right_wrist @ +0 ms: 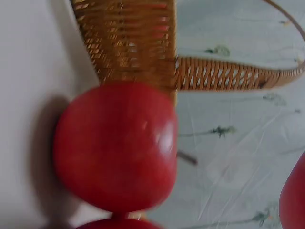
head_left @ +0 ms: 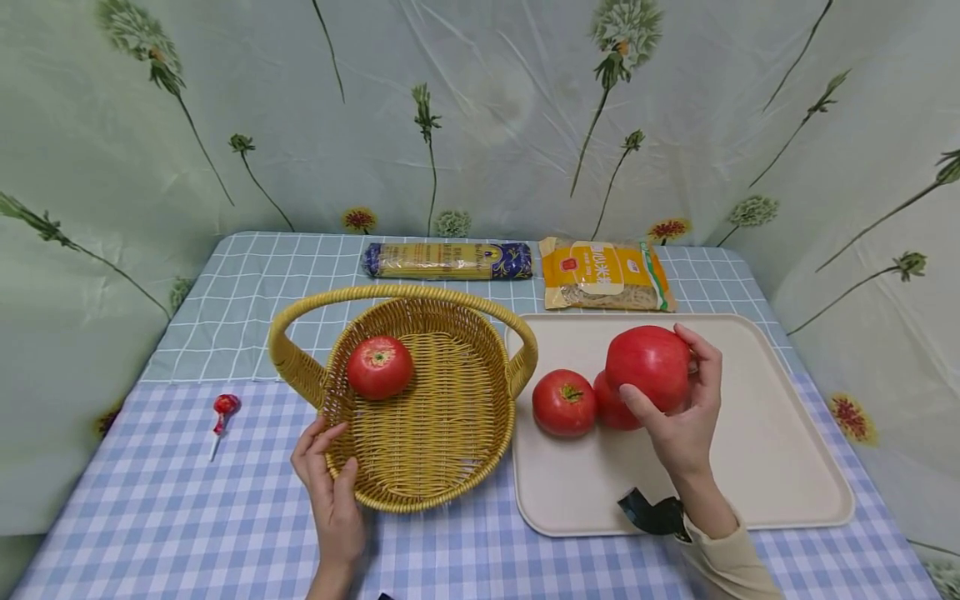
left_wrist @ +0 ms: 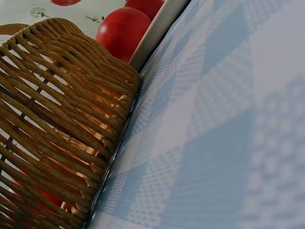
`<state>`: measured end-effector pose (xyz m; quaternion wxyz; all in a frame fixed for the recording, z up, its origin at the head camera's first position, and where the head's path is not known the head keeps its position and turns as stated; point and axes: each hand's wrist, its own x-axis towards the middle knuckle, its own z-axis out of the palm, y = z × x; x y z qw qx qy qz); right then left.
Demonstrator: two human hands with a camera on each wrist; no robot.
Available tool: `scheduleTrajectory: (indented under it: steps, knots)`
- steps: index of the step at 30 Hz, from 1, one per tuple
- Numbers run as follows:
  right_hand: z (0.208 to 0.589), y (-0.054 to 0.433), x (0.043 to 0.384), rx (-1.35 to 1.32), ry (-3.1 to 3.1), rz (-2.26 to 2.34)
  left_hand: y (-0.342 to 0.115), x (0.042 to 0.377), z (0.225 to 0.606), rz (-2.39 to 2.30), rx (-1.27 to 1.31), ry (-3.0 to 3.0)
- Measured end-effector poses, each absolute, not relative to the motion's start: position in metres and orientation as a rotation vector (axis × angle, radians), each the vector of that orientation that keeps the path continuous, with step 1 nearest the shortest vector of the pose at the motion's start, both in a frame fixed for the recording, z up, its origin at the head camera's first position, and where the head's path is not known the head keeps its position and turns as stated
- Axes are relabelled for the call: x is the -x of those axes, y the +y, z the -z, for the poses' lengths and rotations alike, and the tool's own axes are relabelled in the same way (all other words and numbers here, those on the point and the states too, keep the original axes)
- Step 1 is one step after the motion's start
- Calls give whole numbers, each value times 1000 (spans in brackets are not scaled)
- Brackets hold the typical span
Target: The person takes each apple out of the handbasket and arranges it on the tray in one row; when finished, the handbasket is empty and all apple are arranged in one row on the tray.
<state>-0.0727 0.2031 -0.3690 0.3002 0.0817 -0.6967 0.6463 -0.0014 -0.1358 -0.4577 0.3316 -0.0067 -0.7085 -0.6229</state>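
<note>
A yellow wicker basket [head_left: 420,492] with a tall arched handle stands left of the beige tray, with one red apple [head_left: 380,367] lying inside at its left. My left hand [head_left: 330,492] grips the basket's near left rim, fingertips bent over it; its fingers do not show in the left wrist view. In my right hand [head_left: 693,408] is a large red apple [head_left: 647,367], held above the tray [head_left: 780,467] between thumb and fingers. Below and left of it, two more red apples sit on the tray, the left apple [head_left: 564,403] and a partly hidden apple [head_left: 617,403].
Behind the basket lies a long pack of noodles [head_left: 447,261], beside an orange-and-yellow bag of noodles [head_left: 607,275] behind the tray. A red lollipop [head_left: 222,417] is on the checked cloth at the left. A flowered curtain [head_left: 495,125] rises along the table's back.
</note>
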Motion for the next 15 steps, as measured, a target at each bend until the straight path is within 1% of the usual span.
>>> scheduleTrajectory:
  steps: [4, 15]
  knots:
    - [374, 215, 74, -104, -1924, -1650, -136, 1, 457, 1634, 17, -1850]
    - [390, 246, 77, 73, -2022, -1491, -136, 2, 458, 1626, 15, -1856]
